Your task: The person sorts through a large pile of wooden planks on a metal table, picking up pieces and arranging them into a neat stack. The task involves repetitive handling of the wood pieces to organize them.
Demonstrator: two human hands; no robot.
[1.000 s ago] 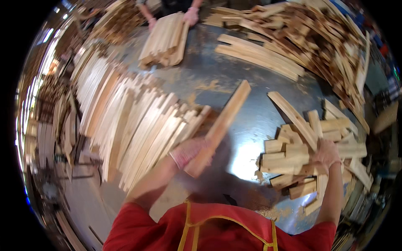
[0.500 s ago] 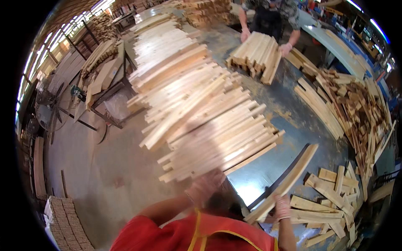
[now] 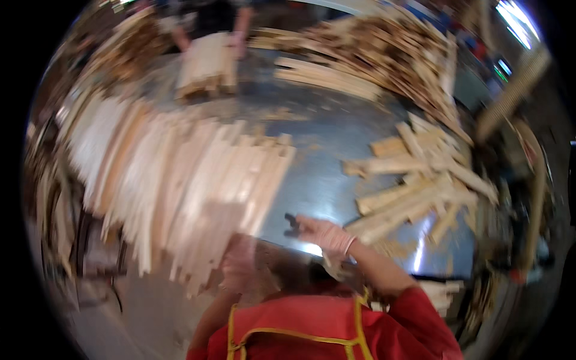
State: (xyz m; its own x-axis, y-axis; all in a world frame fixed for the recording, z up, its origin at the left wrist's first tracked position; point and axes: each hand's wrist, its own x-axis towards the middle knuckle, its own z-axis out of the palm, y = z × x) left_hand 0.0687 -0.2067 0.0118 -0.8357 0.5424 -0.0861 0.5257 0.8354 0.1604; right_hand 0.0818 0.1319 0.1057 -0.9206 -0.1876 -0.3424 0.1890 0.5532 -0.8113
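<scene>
A row of pale wooden strips (image 3: 216, 174) lies side by side on the left of the metal-topped table (image 3: 324, 150). At its near end, beside the strip ends, is my left hand (image 3: 239, 264), gloved in pale pink; motion blur hides its fingers. My right hand (image 3: 324, 234), in a similar glove, hovers over the table's near edge, right of the row. Its fingers point left, stretched out, with nothing visible in them. A dark shadow lies just beyond the fingertips. To its right are loose short wood pieces (image 3: 414, 186) in a jumbled heap.
Across the table, a person's hands (image 3: 238, 45) hold a bundle of strips (image 3: 207, 63). A large pile of thin offcuts (image 3: 384, 48) covers the far right, with several longer boards (image 3: 327, 78) in front. A thick hose (image 3: 513, 90) hangs at the right.
My view has swung right, so the row now appears further left. The wooden strip that my right hand held is out of that hand, which has moved left towards the row.
</scene>
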